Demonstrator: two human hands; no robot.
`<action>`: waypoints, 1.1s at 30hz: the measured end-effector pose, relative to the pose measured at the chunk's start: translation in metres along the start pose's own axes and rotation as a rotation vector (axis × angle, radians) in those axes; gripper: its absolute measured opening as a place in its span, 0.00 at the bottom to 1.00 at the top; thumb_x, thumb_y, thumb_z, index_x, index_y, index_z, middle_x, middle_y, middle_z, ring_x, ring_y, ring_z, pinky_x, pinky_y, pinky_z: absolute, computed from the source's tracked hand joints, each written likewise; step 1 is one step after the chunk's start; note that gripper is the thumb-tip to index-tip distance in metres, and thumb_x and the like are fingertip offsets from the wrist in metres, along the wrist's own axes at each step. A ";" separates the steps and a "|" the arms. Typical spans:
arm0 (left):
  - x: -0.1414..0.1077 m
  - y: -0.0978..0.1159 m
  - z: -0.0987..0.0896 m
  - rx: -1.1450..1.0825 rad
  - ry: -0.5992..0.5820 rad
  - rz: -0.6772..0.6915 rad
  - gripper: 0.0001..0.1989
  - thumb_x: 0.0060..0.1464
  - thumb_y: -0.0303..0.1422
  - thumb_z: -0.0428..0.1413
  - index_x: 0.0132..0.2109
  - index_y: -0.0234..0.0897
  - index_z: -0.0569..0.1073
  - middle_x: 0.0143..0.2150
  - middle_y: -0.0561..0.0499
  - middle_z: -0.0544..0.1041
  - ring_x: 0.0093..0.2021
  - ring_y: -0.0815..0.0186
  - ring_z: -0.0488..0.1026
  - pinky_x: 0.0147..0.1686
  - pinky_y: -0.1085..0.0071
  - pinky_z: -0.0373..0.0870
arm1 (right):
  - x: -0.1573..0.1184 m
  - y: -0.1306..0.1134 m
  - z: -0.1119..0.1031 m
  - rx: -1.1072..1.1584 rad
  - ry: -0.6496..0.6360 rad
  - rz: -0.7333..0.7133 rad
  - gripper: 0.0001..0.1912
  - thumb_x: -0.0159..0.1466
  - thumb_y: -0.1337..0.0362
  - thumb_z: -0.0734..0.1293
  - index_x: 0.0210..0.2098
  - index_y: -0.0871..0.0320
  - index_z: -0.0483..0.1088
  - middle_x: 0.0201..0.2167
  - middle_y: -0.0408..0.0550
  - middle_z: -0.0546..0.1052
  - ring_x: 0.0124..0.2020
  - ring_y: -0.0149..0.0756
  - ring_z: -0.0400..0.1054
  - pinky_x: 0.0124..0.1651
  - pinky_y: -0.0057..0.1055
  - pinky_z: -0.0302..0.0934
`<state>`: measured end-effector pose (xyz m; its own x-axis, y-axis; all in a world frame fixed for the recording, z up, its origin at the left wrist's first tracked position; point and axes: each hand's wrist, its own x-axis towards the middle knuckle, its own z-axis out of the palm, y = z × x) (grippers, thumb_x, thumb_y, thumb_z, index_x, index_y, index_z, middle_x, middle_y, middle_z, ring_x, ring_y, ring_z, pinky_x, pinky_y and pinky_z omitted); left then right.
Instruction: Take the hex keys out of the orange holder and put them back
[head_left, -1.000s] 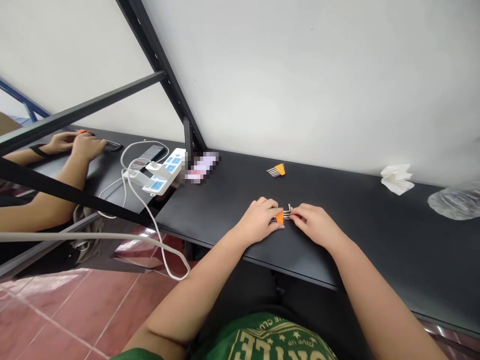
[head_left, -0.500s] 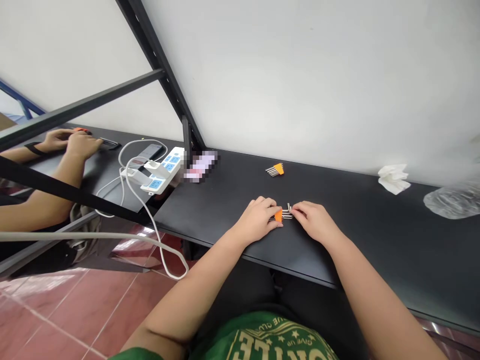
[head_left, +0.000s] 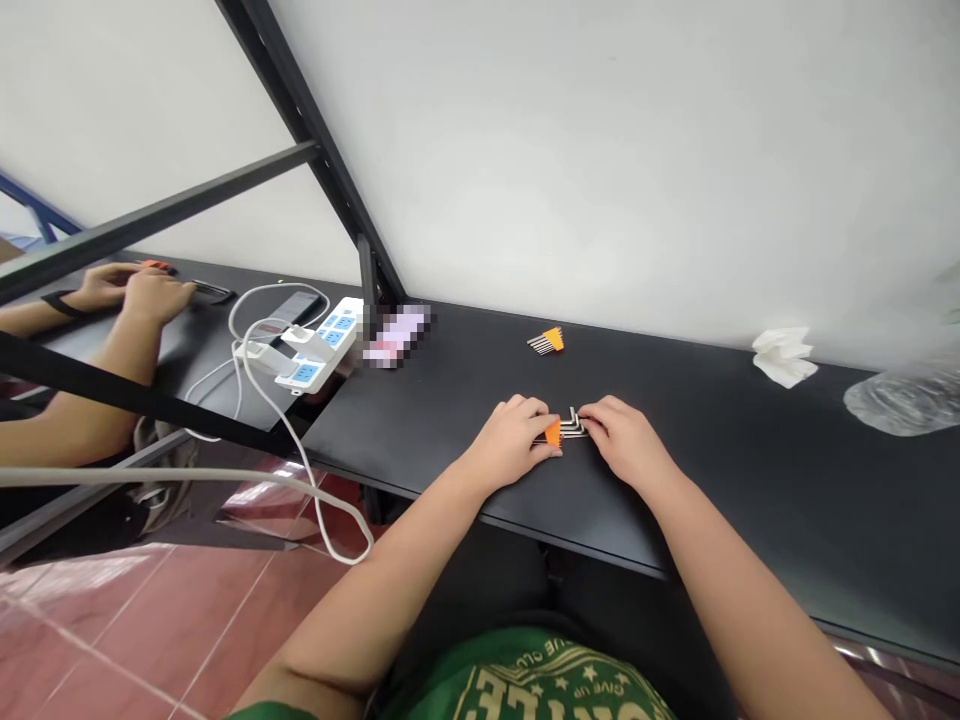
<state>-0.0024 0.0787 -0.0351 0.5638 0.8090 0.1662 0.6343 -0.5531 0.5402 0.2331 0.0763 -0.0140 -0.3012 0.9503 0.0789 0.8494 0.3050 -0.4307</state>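
Observation:
My left hand (head_left: 511, 440) is closed on an orange holder (head_left: 553, 432) low over the black table. Several L-shaped metal keys (head_left: 572, 428) stick out of the holder to the right, their bent ends towards my right hand. The fingers of my right hand (head_left: 619, 435) are pinched together at the bent ends of these keys; which key they grip is too small to tell. A second orange holder (head_left: 553, 339) with several metal keys lies farther back on the table, touched by neither hand.
On the black table (head_left: 705, 440) are crumpled white tissue (head_left: 784, 356), a clear plastic bag (head_left: 904, 402) and a blurred phone (head_left: 399, 335). A white power strip (head_left: 322, 348) with looping cables lies left, beside a black metal frame (head_left: 337, 190). Another person's hands (head_left: 146, 292) work at far left.
The view has shifted slightly. At the holder, the bent key ends beside my right fingers look more spread out. My left hand keeps its hold.

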 end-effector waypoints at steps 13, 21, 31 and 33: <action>-0.002 -0.001 0.002 0.018 0.025 0.019 0.24 0.62 0.45 0.62 0.62 0.42 0.74 0.54 0.47 0.74 0.51 0.60 0.68 0.53 0.61 0.66 | -0.010 -0.015 -0.007 -0.013 -0.096 -0.077 0.10 0.71 0.61 0.63 0.47 0.56 0.73 0.42 0.49 0.74 0.38 0.34 0.69 0.41 0.32 0.62; -0.002 -0.001 0.004 0.015 0.036 0.022 0.22 0.65 0.45 0.59 0.61 0.42 0.75 0.53 0.47 0.74 0.51 0.60 0.68 0.51 0.62 0.66 | -0.009 -0.034 0.007 -0.117 -0.214 -0.115 0.13 0.74 0.64 0.57 0.38 0.59 0.71 0.36 0.48 0.73 0.34 0.34 0.65 0.37 0.32 0.56; -0.001 0.003 0.003 0.017 0.025 0.017 0.20 0.63 0.43 0.61 0.58 0.43 0.76 0.54 0.49 0.74 0.52 0.60 0.68 0.52 0.62 0.66 | -0.018 -0.019 -0.007 -0.207 -0.224 -0.060 0.13 0.74 0.64 0.56 0.38 0.59 0.70 0.37 0.50 0.74 0.36 0.36 0.69 0.40 0.33 0.58; -0.001 0.003 0.002 0.013 0.013 0.018 0.19 0.62 0.43 0.61 0.58 0.44 0.76 0.55 0.48 0.74 0.53 0.59 0.68 0.53 0.62 0.65 | -0.020 -0.014 -0.011 -0.197 -0.232 -0.056 0.13 0.74 0.63 0.56 0.38 0.58 0.70 0.36 0.49 0.74 0.35 0.36 0.69 0.40 0.33 0.58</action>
<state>0.0000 0.0756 -0.0349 0.5682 0.8015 0.1863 0.6310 -0.5697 0.5265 0.2324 0.0535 0.0001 -0.4217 0.8988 -0.1198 0.8894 0.3843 -0.2475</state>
